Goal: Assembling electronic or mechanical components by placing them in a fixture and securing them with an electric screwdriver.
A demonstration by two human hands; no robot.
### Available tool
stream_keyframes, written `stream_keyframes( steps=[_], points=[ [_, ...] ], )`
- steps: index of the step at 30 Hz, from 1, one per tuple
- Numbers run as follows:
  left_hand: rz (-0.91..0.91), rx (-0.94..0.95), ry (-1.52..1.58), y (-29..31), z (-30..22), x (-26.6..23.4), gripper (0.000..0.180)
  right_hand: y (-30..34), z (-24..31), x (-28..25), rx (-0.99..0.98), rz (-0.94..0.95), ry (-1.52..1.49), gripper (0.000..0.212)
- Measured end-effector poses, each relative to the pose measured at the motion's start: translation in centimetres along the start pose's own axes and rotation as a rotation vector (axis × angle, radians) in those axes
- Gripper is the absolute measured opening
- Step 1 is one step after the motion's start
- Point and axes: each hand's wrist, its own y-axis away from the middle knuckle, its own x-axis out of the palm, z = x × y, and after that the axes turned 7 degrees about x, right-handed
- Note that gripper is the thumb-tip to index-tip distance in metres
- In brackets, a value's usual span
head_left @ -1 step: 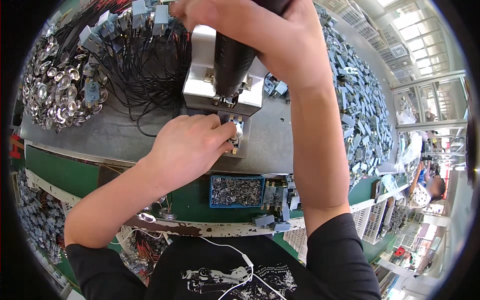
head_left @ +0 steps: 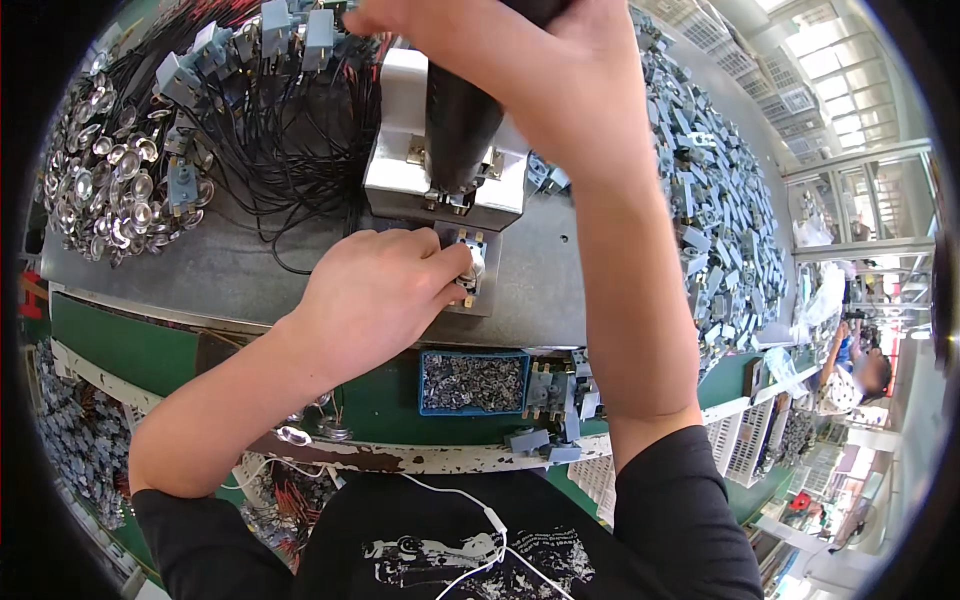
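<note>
The left hand (head_left: pixel 385 285) is closed to a pinch, thumb and forefinger on a small disc-topped part (head_left: pixel 476 264) with brass terminals, which lies near the middle of the bench's front edge, just before a metal block (head_left: pixel 395 182). The right hand (head_left: pixel 550 72), partly cut off by the view, is wrapped around a black cylindrical tool (head_left: pixel 462 125) standing over the block. Toward the bench's left edge are shiny metal discs (head_left: pixel 120 190), with black wires (head_left: pixel 300 165) beside them; grey-blue housings (head_left: pixel 715 215) are heaped along its right side. A blue tray (head_left: pixel 475 412) of small metal fittings sits by the front edge
</note>
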Motion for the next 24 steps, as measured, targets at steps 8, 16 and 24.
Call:
stream_keyframes(
  steps=[8,16,24],
  points=[
    [-0.063,-0.025,0.016,0.8,0.5,0.8,0.021,2.1,-1.4,1.1,-0.138,-0.218,0.045,0.060],
    [-0.061,-0.040,0.047,0.7,0.4,0.5,0.021,3.9,-1.4,1.0,-0.264,-0.421,0.158,0.059],
    [-0.044,-0.045,0.043,0.5,0.4,0.4,0.019,4.3,-2.0,0.6,-0.276,-0.339,0.036,0.059]
  ],
)
